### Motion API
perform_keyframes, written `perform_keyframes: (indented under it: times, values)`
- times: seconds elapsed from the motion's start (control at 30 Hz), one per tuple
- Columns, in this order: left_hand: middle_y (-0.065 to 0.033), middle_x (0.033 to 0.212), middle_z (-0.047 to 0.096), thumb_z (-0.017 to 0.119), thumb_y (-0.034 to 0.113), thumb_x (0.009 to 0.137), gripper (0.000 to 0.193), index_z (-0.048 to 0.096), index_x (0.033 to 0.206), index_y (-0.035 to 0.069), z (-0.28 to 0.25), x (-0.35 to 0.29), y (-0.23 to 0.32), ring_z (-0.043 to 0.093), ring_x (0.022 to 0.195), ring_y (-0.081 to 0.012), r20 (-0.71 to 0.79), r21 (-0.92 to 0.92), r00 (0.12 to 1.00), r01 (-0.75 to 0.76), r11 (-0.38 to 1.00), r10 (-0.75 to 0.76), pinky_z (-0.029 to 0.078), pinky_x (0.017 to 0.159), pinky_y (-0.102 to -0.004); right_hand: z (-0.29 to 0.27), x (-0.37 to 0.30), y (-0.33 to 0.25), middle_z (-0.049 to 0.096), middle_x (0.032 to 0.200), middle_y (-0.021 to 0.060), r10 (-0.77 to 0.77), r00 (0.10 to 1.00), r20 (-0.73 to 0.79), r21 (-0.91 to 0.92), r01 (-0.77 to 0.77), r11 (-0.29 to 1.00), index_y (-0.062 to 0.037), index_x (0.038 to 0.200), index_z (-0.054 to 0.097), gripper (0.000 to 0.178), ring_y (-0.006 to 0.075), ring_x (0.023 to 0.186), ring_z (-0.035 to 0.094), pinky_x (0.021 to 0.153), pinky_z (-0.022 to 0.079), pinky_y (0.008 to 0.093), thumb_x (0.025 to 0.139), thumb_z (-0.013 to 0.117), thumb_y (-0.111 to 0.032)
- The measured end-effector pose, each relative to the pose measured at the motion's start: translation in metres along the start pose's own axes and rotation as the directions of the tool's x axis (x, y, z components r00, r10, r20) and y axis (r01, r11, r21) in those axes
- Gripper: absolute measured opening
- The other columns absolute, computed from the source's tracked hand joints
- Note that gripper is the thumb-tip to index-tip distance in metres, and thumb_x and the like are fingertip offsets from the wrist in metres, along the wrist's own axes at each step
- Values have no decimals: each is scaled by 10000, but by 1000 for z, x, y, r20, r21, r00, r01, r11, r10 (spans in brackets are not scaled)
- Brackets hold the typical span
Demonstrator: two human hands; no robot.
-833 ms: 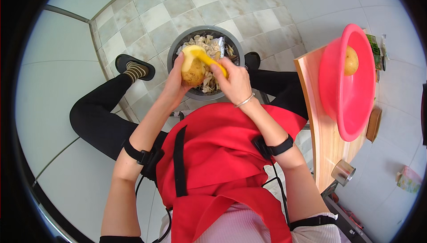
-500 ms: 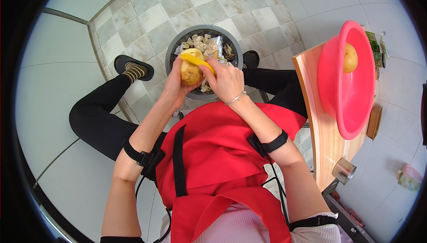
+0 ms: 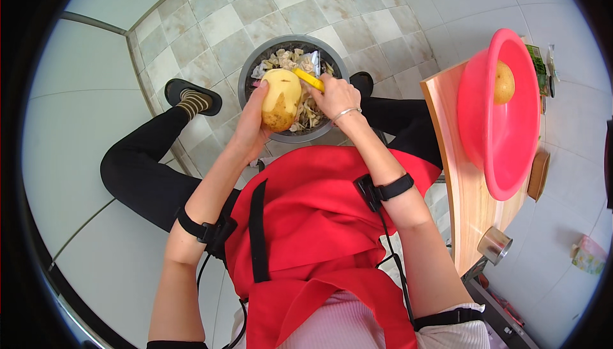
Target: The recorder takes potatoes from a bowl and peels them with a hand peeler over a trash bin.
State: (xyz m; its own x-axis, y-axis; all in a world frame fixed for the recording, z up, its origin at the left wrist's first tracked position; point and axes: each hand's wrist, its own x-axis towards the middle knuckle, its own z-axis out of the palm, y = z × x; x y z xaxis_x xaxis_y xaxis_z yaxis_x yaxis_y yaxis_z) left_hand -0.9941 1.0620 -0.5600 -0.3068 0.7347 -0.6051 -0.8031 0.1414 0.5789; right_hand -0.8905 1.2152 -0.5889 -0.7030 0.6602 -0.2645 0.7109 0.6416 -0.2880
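My left hand [image 3: 253,119] is closed round a large potato [image 3: 281,97]. Its upper part is bare and pale yellow, while brown skin covers the lower end. In my right hand [image 3: 338,98] is a yellow peeler [image 3: 308,79], its head just right of the potato's top and apart from it. Both hands are above a grey bin [image 3: 248,68] on the floor, which holds peelings [image 3: 311,116] and other scraps. The potato hides part of the bin's contents.
To the right, a pink basin [image 3: 469,116] with another potato [image 3: 504,83] inside stands tilted-looking on a wooden board [image 3: 440,103]. A metal tin [image 3: 494,245] is at the board's near end. My legs and slippers flank the bin on the tiled floor [image 3: 306,17].
The peeler has come off the potato and moved right with my right hand. The potato has turned in my left hand, showing more of its peeled side.
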Motion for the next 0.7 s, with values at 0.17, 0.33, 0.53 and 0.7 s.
perform_keyframes:
  times: [0.17,0.33,0.53,0.7]
  values:
    - [-67,1114,573,391,473,922,508,435,1230,72,-6,6,0,597,964,-180,-104,130,993,-43,991,57,484,835,-346,-16,-9,-10,603,646,199,38,990,-136,277,1,961,-68,795,625,379,390,647,604,580,477,459,860,523,-427]
    - [-48,1160,535,385,418,919,456,414,1254,110,-6,2,5,553,1042,-151,-83,139,997,6,990,5,473,836,-343,-36,-29,-25,581,585,190,-155,977,-146,426,204,882,-62,766,650,409,373,592,596,539,472,434,849,540,-448]
    - [-77,1089,582,354,432,929,461,449,1208,78,-3,2,4,605,930,-182,-98,171,995,37,985,-20,492,805,-351,-33,-31,-27,551,531,163,-262,910,-322,176,330,927,-81,748,633,364,336,529,587,464,450,406,849,558,-423]
    - [-85,1101,580,359,423,926,476,442,1230,65,-1,0,-2,602,942,-191,-69,119,992,110,987,-103,492,810,-353,-22,-3,-9,579,554,164,-154,924,-351,-70,138,988,-92,712,622,392,348,535,593,472,466,425,841,546,-455]
